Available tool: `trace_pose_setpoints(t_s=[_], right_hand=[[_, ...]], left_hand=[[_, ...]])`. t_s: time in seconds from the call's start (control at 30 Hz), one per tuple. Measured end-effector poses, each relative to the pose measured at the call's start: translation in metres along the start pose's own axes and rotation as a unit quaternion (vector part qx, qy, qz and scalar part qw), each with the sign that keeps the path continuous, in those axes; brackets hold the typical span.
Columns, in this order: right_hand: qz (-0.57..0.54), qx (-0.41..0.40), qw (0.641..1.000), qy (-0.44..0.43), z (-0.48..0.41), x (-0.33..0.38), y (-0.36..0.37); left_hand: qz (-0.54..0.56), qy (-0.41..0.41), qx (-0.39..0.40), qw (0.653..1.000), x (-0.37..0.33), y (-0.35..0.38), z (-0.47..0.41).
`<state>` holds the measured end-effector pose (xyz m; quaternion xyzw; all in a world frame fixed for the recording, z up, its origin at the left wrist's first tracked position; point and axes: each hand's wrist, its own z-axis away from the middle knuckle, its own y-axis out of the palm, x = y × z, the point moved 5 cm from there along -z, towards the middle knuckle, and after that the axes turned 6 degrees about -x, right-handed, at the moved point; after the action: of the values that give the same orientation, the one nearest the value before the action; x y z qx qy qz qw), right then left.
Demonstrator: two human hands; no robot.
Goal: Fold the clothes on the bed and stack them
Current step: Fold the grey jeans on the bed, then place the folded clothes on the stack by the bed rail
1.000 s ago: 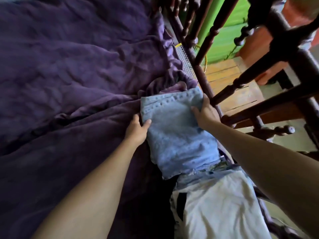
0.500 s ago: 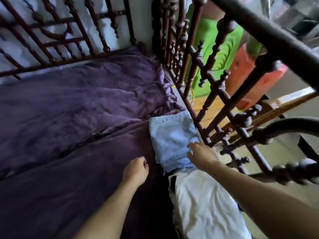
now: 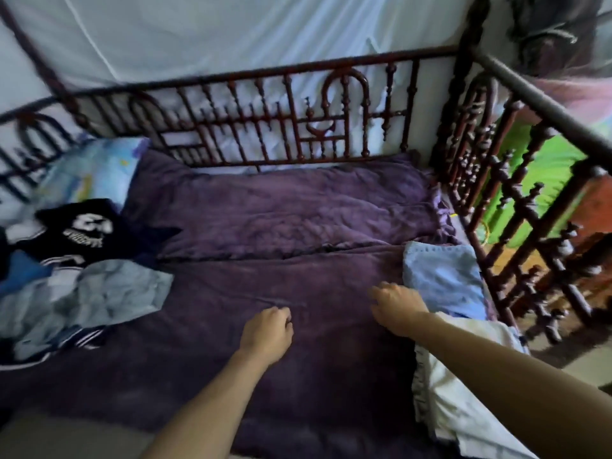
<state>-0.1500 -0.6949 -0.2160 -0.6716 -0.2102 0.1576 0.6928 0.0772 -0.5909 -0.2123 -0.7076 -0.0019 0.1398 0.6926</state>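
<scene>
Far left: unfolded pile [image 3: 82, 293] of clothes, black jersey [image 3: 79, 231] at its far side, grey piece nearer. It's blurry, maybe three or four items. My left hand [image 3: 266, 336] has come off the blue folded piece [image 3: 443, 276] and now hangs over the purple bed cover [image 3: 298, 226] mid-bed, fingers loosely curled, holding nothing. My right hand [image 3: 397, 304] has let go too, palm down, fingers relaxed and empty, just beside the blue piece by the right rail. White folded piece [image 3: 463, 385] lies just near of it. Blue one looks done; the pile on the left is next.
</scene>
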Motion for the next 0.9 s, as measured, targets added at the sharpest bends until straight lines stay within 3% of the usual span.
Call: trace_pose_setpoints(t_s=[0.2, 0.37, 0.67, 0.9], right_hand=[[-0.006, -0.038, 0.993, -0.115, -0.020, 0.152, -0.036], [-0.002, -0.033, 0.982, -0.187, -0.043, 0.283, -0.022], [-0.056, 0.030, 0.970, -0.234, -0.071, 0.517, 0.023], [-0.049, 0.041, 0.968, -0.243, -0.128, 0.620, 0.036]], left_hand=[[0.003, -0.094, -0.062, 0.994, 0.125, -0.073, 0.072], [-0.011, -0.141, -0.071, 0.987, 0.240, -0.104, 0.126], [-0.011, -0.229, -0.072, 0.971, 0.463, -0.157, 0.204], [0.024, -0.267, -0.072, 0.961, 0.577, -0.160, 0.205]])
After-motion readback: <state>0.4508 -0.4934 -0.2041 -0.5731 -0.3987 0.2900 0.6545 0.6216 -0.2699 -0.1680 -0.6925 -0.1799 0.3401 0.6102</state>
